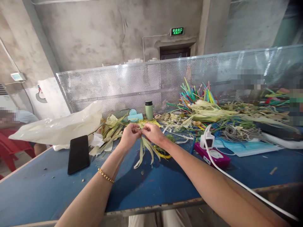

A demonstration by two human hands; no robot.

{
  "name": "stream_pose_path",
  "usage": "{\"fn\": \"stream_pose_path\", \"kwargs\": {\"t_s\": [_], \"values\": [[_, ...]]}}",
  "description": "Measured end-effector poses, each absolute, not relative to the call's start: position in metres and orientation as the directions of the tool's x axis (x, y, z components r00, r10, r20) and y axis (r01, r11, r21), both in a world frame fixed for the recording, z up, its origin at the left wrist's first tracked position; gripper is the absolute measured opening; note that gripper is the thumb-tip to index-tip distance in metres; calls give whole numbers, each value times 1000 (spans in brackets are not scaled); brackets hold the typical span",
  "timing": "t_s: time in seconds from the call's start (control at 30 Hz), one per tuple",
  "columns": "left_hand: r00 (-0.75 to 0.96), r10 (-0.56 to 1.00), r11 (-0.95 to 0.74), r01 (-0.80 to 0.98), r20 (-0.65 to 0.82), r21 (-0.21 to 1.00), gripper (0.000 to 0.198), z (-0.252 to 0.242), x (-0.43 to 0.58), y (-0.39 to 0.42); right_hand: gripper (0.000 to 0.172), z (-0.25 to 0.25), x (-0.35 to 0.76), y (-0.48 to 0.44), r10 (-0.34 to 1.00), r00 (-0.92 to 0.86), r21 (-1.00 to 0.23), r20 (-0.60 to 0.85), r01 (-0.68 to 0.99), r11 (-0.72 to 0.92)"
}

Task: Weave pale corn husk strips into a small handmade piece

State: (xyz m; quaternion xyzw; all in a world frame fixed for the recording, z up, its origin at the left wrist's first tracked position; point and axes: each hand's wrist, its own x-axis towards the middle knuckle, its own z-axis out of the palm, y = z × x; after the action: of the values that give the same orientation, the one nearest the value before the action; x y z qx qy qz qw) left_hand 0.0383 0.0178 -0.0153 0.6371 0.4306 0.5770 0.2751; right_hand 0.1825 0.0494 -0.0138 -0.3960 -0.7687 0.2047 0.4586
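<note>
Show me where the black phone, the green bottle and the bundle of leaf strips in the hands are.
black phone (78,154): head view, middle of its dark screen.
green bottle (149,111): head view, on its green body.
leaf strips (146,148): head view, on the hanging strips below the fingers.

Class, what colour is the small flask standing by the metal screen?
Pale green flask with a black cap, in the head view.

Blue table, black phone, pale-green strips
</note>
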Motion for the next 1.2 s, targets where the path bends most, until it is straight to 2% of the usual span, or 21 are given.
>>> {"fn": "stream_pose_path", "kwargs": {"t_s": [0.1, 0.2, 0.43, 0.53, 0.63, 0.73, 0.83, 0.9, 1.0, 1.1, 1.2], "values": [[-58, 799, -526, 414, 599, 743, 28, -13, 40, 14, 11, -15, 181, 49, 817, -247, -725, 521, 378, 576], [-33, 751, -517, 592, 659, 618, 21, -10, 42, 10, 13, -16, 179, 49, 840, -235, -763, 489, 352, 543], [7, 756, -435, 753, 654, 494, 16, -7, 42, 7, 12, -13, 184, 47, 820, -318, -755, 476, 331, 566], [-16, 781, -394, 763, 624, 513, 16, -6, 40, 7, 10, -10, 185, 45, 773, -296, -670, 561, 386, 634], [-30, 822, -386, 705, 569, 595, 17, -10, 36, 13, 5, -9, 184, 45, 689, -289, -543, 665, 446, 711], [-47, 862, -374, 613, 504, 696, 18, -15, 32, 20, 10, -8, 182, 44, 600, -345, -409, 722, 488, 771], [-49, 861, -368, 625, 505, 689, 18, -16, 32, 22, 14, -9, 183, 45, 573, -355, -364, 739, 506, 782], [-56, 829, -354, 718, 557, 599, 16, -14, 34, 19, 14, -9, 184, 46, 623, -328, -436, 710, 489, 755], [-49, 773, -332, 818, 632, 470, 11, -11, 38, 14, 16, -10, 186, 47, 780, -302, -683, 548, 377, 626], [-32, 758, -350, 823, 651, 448, 10, -10, 39, 12, 17, -11, 186, 47, 885, -334, -896, 324, 192, 400], [-34, 754, -371, 802, 656, 468, 12, -10, 39, 11, 22, -11, 186, 46, 892, -380, -958, 246, 46, 283]]}}
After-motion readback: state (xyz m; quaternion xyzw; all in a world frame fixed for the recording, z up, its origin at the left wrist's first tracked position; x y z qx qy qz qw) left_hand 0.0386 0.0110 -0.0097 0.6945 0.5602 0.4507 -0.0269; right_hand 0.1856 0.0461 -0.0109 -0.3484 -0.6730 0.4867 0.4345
